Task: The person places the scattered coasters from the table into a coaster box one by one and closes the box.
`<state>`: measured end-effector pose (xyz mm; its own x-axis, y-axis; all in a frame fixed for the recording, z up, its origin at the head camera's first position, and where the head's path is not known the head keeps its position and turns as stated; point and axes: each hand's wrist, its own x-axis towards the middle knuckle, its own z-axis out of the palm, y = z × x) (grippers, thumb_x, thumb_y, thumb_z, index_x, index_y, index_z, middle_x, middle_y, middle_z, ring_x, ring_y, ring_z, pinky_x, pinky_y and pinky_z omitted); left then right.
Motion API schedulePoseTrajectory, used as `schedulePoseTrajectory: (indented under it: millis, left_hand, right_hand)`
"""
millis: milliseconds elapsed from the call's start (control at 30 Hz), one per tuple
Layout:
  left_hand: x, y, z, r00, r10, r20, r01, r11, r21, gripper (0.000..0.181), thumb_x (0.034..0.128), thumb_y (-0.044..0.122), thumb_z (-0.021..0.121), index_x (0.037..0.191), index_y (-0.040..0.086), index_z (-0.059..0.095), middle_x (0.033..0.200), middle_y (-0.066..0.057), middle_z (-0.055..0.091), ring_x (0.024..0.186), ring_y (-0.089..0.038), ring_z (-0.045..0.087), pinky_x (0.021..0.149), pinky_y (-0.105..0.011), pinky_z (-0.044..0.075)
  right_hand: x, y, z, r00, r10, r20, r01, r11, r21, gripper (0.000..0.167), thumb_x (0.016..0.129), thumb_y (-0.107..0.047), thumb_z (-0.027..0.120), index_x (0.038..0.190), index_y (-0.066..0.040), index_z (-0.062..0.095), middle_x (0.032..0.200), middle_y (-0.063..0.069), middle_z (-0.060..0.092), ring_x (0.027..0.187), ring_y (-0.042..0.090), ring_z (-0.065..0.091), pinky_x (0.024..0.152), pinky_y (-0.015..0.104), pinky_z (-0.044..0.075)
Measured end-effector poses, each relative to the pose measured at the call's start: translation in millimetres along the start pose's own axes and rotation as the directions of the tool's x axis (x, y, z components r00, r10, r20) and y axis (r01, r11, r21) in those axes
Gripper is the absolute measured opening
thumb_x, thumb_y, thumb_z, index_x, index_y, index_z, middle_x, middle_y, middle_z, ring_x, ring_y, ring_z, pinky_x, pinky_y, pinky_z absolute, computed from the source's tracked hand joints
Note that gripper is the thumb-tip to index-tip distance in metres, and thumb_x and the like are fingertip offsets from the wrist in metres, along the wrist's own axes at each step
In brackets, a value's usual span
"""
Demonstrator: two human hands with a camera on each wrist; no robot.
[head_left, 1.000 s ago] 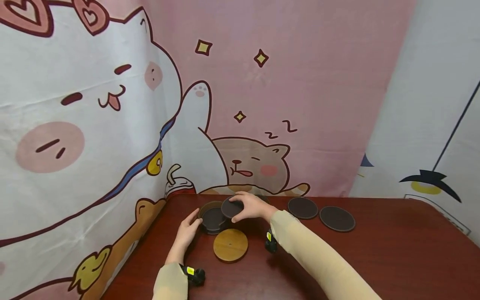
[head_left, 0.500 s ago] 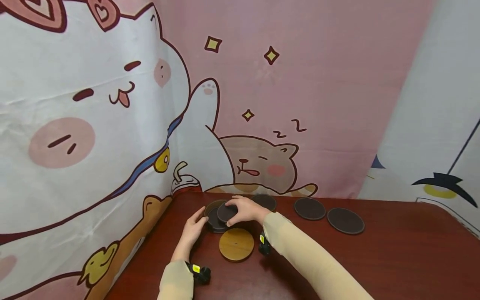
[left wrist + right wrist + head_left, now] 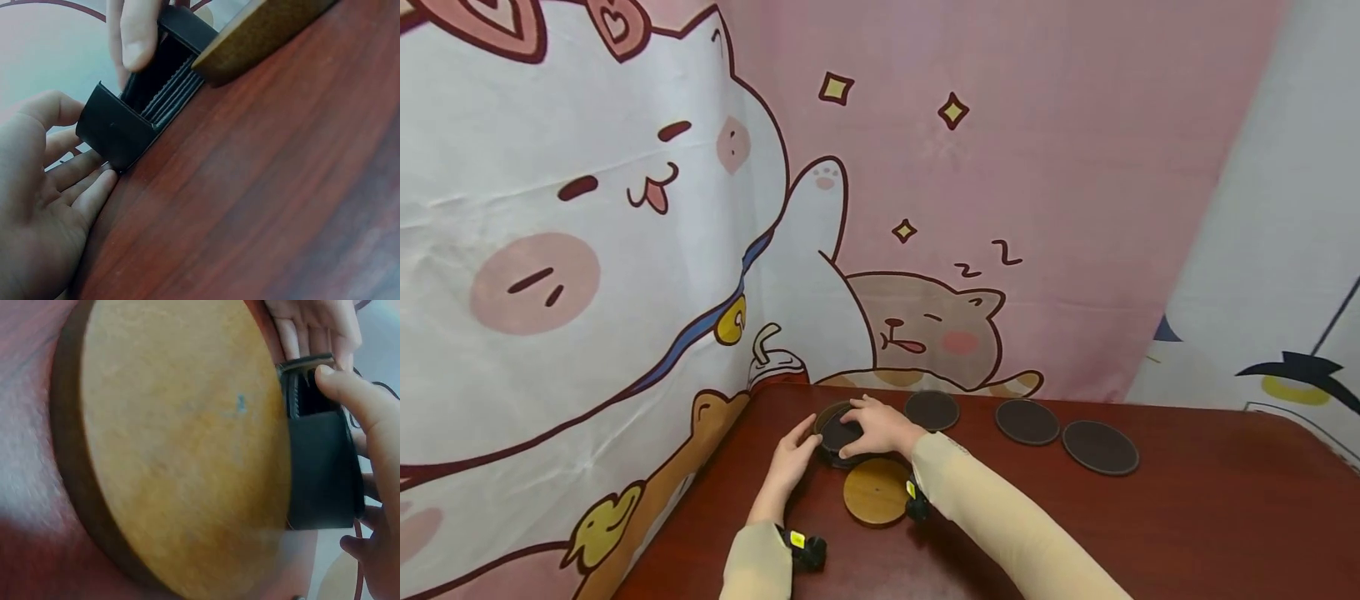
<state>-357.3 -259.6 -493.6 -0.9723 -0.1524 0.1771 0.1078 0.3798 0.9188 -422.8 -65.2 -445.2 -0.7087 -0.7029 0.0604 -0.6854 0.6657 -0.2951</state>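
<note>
A round black coaster holder [image 3: 827,413] with a notch in its wall stands on the table; the left wrist view shows the holder [image 3: 115,128] with several dark layers stacked inside. Curved along its left side, my left hand [image 3: 792,460] holds the wall with spread fingers. My right hand [image 3: 882,430] reaches over the top and pinches a dark round coaster [image 3: 837,433] inside the rim. In the right wrist view my right thumb [image 3: 350,390] lies at the notch, while the black holder wall [image 3: 322,472] hides most of the inside.
A round wooden disc [image 3: 876,492] lies in front of the holder and fills much of the right wrist view. Behind and to the right lie three dark coasters, a near one [image 3: 932,410], a middle one [image 3: 1027,422] and a far-right one [image 3: 1101,447]. A printed cloth [image 3: 1060,208] hangs behind the table.
My right hand has moved left and down, bringing the coaster from above the holder's right edge into it. My left hand stays at the holder's side. The head view has shifted slightly.
</note>
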Motion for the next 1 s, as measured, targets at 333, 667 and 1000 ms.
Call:
schedulePoseTrajectory:
  millis: [333, 667, 1000]
  left_hand:
    - [0.2, 2.8, 5.1, 1.0, 0.002, -0.002, -0.002, 1.0, 0.002, 0.05, 0.0941, 0.015, 0.057, 0.142, 0.005, 0.049, 0.14, -0.018, 0.051, 0.133, -0.034, 0.041, 0.106, -0.052, 0.032]
    - [1.0, 0.1, -5.0, 1.0, 0.013, -0.022, -0.013, 1.0, 0.019, 0.05, 0.0945, 0.015, 0.057, 0.142, 0.003, 0.048, 0.142, -0.018, 0.049, 0.133, -0.035, 0.04, 0.107, -0.051, 0.032]
    - [-2.6, 2.8, -0.4, 1.0, 0.025, -0.008, -0.024, 0.999, 0.032, 0.05, 0.0951, 0.015, 0.056, 0.143, 0.002, 0.047, 0.142, -0.02, 0.047, 0.134, -0.037, 0.039, 0.107, -0.052, 0.032]
  right_hand:
    - [-11.4, -1, 0, 1.0, 0.014, -0.003, -0.015, 0.999, -0.04, 0.059, 0.088, -0.056, 0.059, 0.135, -0.021, 0.059, 0.15, 0.009, 0.041, 0.144, 0.033, 0.019, 0.108, 0.055, 0.029]
    - [-27.2, 43, -16, 0.987, 0.069, -0.145, -0.055, 0.994, 0.098, 0.051, 0.097, -0.046, 0.053, 0.14, -0.018, 0.054, 0.152, 0.01, 0.038, 0.138, 0.031, 0.035, 0.108, 0.058, 0.028]
    - [-56.9, 103, -11, 0.926, 0.286, -0.247, -0.264, 0.957, 0.119, 0.079, 0.076, -0.059, 0.072, 0.142, -0.02, 0.052, 0.156, 0.015, 0.027, 0.139, 0.05, 0.02, 0.103, 0.069, 0.021]
